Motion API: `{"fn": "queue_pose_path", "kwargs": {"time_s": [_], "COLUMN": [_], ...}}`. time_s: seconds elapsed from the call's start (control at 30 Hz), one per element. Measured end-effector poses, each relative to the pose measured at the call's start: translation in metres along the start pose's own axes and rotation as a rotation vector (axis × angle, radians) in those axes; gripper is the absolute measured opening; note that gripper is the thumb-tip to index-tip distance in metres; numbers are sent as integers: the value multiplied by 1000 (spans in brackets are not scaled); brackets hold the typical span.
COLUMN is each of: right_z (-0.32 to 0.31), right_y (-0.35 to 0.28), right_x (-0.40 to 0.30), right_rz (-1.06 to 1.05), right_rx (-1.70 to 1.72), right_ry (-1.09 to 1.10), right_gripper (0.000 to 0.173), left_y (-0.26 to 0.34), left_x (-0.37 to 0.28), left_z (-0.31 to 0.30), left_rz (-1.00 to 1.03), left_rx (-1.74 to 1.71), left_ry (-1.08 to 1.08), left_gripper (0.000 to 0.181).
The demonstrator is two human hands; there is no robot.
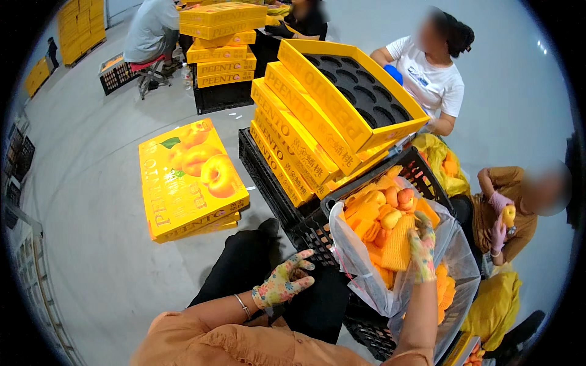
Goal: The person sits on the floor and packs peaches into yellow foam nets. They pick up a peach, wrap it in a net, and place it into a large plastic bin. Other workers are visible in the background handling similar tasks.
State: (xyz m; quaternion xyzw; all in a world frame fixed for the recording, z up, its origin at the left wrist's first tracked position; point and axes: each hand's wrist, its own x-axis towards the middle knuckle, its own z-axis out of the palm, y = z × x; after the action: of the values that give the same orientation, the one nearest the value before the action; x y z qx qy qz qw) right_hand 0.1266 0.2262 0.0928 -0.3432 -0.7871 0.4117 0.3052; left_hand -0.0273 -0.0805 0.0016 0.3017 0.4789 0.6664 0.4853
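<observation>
My left hand (284, 280), in a floral-print glove, hovers over my lap with its fingers apart and nothing in it. My right hand (424, 249), gloved the same way, reaches into a black plastic crate (327, 206) lined with a translucent plastic bag (355, 256). Its thumb and fingers close on the edge of an orange foam net sleeve (397, 244). Beside that sleeve lie several yellow-red peaches (390, 219) among more orange foam nets (361, 208). The right fingertips are partly hidden among the nets.
Yellow fruit cartons (293, 146) are stacked beyond the crate; the top open box holds a black foam insert (357, 87). Closed cartons (192, 178) sit on the floor at left. Co-workers (425, 73) sit nearby; one person's pink-gloved hands (499, 228) hold a fruit. A yellow bag (492, 311) lies at right.
</observation>
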Motion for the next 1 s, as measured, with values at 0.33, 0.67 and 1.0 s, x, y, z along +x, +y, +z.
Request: {"fn": "queue_pose_path", "kwargs": {"time_s": [0.33, 0.67, 1.0], "right_z": [92, 75, 44], "right_y": [-81, -48, -26], "right_x": [-160, -162, -45], "right_rz": [213, 294, -239], "right_rx": [593, 765, -396], "right_ry": [-448, -179, -272], "right_gripper": [26, 25, 23], "left_y": [61, 29, 35], "left_x": [-29, -25, -6], "left_z": [32, 27, 20], "left_rz": [38, 65, -235], "left_rx": [-308, -391, -361], "left_ry": [-222, -217, -548], "left_gripper": [57, 35, 37]}}
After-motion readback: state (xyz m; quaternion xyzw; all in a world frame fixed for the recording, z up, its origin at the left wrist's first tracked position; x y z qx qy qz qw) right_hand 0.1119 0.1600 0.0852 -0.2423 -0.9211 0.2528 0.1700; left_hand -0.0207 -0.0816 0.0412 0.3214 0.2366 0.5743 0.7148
